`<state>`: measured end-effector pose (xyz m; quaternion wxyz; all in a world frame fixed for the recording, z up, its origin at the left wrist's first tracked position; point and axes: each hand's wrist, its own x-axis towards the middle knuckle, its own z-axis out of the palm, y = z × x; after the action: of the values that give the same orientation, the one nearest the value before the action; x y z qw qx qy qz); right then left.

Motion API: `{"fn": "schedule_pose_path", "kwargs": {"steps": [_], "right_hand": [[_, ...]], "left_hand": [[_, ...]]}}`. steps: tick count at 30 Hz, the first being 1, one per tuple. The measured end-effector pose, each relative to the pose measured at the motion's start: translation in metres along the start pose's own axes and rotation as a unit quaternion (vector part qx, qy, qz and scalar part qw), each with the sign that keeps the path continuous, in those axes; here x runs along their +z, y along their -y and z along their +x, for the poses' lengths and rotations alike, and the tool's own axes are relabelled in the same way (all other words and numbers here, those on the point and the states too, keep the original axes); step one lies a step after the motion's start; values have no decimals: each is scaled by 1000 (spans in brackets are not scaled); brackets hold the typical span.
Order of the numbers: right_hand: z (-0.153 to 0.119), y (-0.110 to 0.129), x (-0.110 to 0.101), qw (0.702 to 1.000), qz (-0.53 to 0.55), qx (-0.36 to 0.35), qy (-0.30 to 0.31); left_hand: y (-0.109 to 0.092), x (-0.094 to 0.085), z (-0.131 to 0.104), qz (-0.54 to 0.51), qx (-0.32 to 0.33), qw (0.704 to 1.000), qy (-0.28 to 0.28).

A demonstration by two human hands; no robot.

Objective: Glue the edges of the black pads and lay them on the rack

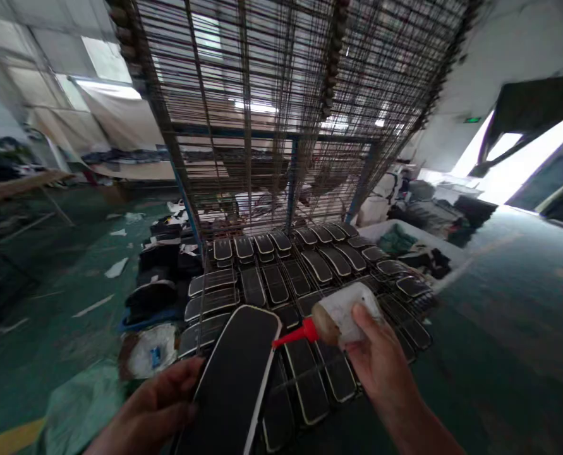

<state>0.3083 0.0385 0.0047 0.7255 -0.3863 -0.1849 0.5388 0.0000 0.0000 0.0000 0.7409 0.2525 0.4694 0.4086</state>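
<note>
My left hand (160, 401) holds a long dark panel (236, 379) by its left edge; the panel has a rounded top and a pale rim. In my right hand (380, 357) is a whitish squeeze bottle (350, 313), tilted to the left. Its red nozzle (295, 333) points at the panel's right edge near the upper corner, and the tip appears to touch the rim. Behind and below, several similar dark pieces (302, 373) with pale rims lie in rows on a wire rack (205, 265).
A tall wire-grid frame (285, 126) rises behind the rows. At the left stand piled black pieces (160, 284), a round container (151, 351) and green cloth (82, 404). A white bin (456, 259) holding fabric is at the right. Scraps (116, 268) lie on the green floor.
</note>
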Motion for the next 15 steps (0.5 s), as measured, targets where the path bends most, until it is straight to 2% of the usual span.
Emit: {"fn": "schedule_pose_path", "kwargs": {"steps": [6,12,15], "right_hand": [[-14,-3,-3,998,-31,-9,61],[-25,-8,-4,996,-45,8,80],[-31,-9,-4,991,-46,10,124]], "left_hand": [[2,6,-2,-25,-11,999,19],[-1,13,-6,-34,-13,999,18],[-2,13,-6,-38,-14,999,7]]}}
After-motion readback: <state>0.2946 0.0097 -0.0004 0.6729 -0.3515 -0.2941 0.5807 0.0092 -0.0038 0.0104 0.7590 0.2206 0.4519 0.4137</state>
